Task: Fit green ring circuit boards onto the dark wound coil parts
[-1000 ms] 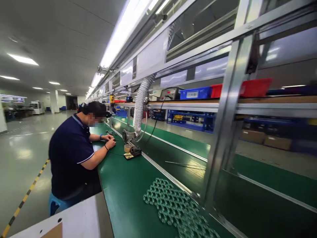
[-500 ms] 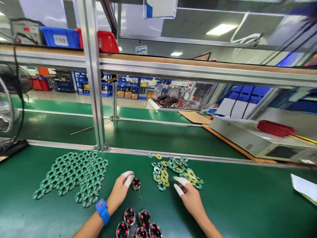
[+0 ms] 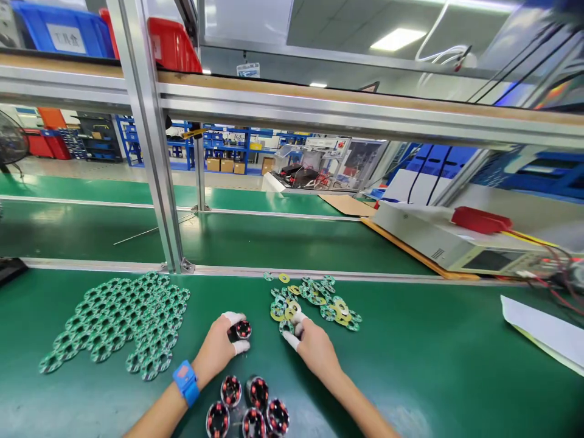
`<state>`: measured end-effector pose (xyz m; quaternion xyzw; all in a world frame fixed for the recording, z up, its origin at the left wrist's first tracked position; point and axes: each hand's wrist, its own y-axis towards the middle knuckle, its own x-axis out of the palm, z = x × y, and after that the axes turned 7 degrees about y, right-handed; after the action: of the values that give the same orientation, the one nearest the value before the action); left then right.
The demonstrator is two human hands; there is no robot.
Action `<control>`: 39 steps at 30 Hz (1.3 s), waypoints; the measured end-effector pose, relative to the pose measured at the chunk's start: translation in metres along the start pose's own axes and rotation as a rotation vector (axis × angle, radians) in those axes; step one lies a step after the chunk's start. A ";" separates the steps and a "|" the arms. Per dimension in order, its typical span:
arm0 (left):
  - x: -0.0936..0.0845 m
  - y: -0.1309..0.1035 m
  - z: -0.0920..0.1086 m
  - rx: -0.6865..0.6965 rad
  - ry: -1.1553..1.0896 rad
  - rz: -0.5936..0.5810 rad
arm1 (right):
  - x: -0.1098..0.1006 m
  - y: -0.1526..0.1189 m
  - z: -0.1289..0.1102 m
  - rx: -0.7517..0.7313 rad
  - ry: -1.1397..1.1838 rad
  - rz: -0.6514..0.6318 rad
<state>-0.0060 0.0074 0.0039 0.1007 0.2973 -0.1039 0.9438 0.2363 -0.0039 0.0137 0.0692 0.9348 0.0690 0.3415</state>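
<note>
The left hand (image 3: pixel 218 348) is pinching a small round coil (image 3: pixel 242 329) in a closed grip. The right hand (image 3: pixel 314 349) is lying nearer the loose rings (image 3: pixel 314 299), fingertips together on one just ahead.

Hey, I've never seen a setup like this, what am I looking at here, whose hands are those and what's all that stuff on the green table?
This is one view from a camera worn on a person's head, looking down at their own bare hands. The left hand, with a blue wristband, grips a small round coil part. The right hand touches a loose pile of green and yellow rings. On the green table also lie a sheet of joined green rings and five more coil parts near the wrists.
</note>
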 end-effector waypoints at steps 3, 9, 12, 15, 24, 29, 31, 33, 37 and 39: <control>-0.001 0.000 0.000 0.024 -0.004 0.044 | 0.002 -0.002 -0.007 -0.032 0.128 -0.032; -0.021 -0.001 0.038 0.178 0.075 0.132 | 0.009 0.004 -0.046 -0.130 0.383 -0.186; -0.030 0.002 0.057 0.171 0.084 -0.033 | 0.013 0.012 -0.067 -0.219 0.471 -0.230; -0.032 0.009 0.057 0.062 -0.020 0.009 | 0.020 0.018 -0.079 -0.235 0.520 -0.214; -0.029 0.021 0.036 -0.017 -0.053 0.056 | 0.024 0.033 -0.072 -0.387 0.128 -0.140; -0.022 0.008 0.026 0.035 0.422 0.002 | 0.009 0.045 -0.048 -0.176 0.263 -0.195; -0.017 0.005 0.021 0.035 0.504 -0.044 | 0.010 0.045 -0.043 -0.125 0.326 -0.267; -0.013 0.004 0.018 0.035 0.542 -0.051 | 0.016 0.041 -0.043 -0.121 0.349 -0.331; -0.010 0.006 0.015 0.040 0.576 -0.063 | 0.035 0.024 -0.054 -0.196 0.357 -0.415; -0.009 0.006 0.014 0.046 0.583 -0.068 | 0.042 0.017 -0.058 -0.313 0.284 -0.409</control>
<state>-0.0045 0.0107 0.0212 0.1374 0.5567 -0.1091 0.8120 0.1685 0.0150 0.0339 -0.1844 0.9457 0.1514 0.2206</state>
